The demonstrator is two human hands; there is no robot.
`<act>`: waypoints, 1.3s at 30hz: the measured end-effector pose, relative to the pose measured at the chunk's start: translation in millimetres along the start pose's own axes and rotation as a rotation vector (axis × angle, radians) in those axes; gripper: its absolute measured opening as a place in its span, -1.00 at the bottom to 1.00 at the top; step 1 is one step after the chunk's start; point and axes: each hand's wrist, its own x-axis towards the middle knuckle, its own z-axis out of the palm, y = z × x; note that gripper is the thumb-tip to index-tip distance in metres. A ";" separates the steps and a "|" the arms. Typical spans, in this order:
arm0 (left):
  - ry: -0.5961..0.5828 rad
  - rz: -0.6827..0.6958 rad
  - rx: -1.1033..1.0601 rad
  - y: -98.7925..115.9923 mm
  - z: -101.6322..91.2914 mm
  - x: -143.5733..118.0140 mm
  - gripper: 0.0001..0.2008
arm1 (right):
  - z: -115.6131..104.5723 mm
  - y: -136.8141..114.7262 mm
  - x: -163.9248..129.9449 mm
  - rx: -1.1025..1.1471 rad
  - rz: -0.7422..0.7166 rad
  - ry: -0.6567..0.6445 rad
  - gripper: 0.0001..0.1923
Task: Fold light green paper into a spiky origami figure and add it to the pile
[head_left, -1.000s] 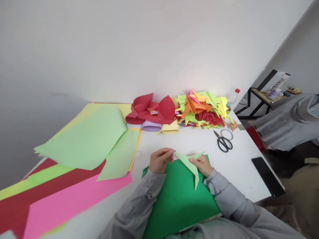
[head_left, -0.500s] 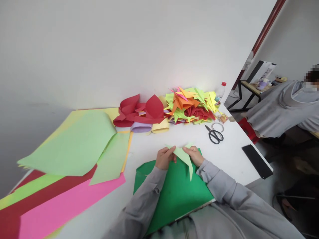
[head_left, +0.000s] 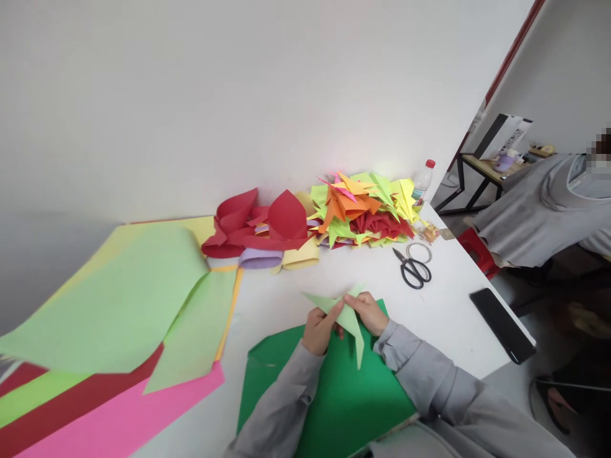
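Note:
A pale green origami crane [head_left: 352,323] is held between both hands, with one long point hanging toward me and others sticking out at the back. My left hand [head_left: 321,327] pinches its left side, thumb on top. On the other side my right hand [head_left: 370,312] grips it, its thumb close to the left thumb at the middle fold. Under the hands lies a green folder [head_left: 344,394] at the table's front edge. Beyond them is a heap of folded paper cranes [head_left: 353,207] in orange, yellow, green, pink and red.
Large coloured paper sheets [head_left: 119,299] cover the left side. Curled red paper [head_left: 286,219] stands by the wall. Scissors [head_left: 413,268], a ring [head_left: 419,252], a bottle [head_left: 422,181] and a black phone [head_left: 502,326] are to the right. A person [head_left: 534,203] sits beyond.
Both thumbs have come together over the middle of the crane, and its left point now shows more. The view has shifted slightly, so the table sits a little lower.

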 end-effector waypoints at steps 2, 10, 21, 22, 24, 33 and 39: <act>-0.032 -0.004 0.028 -1.5 -0.1 -2.3 -0.61 | -0.9 0.1 0.3 0.015 -0.031 0.087 -0.31; 0.027 0.051 0.087 -4.5 -7.5 0.6 -0.65 | -3.3 3.9 3.2 0.032 -0.117 0.211 -0.43; 0.051 0.127 0.184 7.7 -5.1 -4.2 -0.71 | -3.4 8.8 5.7 0.099 -0.133 0.259 -0.42; 0.061 0.132 0.189 8.4 -4.4 -4.1 -0.70 | -3.8 9.2 6.4 0.104 -0.134 0.270 -0.42; 0.077 0.137 0.195 9.3 -2.4 -3.5 -0.67 | -4.3 9.9 7.9 0.110 -0.136 0.278 -0.42; 0.238 0.125 0.308 3.8 -8.6 -0.4 -0.60 | 0.0 3.7 8.8 0.115 -0.131 0.299 -0.41; 0.145 0.140 0.281 0.9 -11.3 7.1 -0.58 | -1.7 4.7 14.1 0.160 -0.143 0.319 -0.37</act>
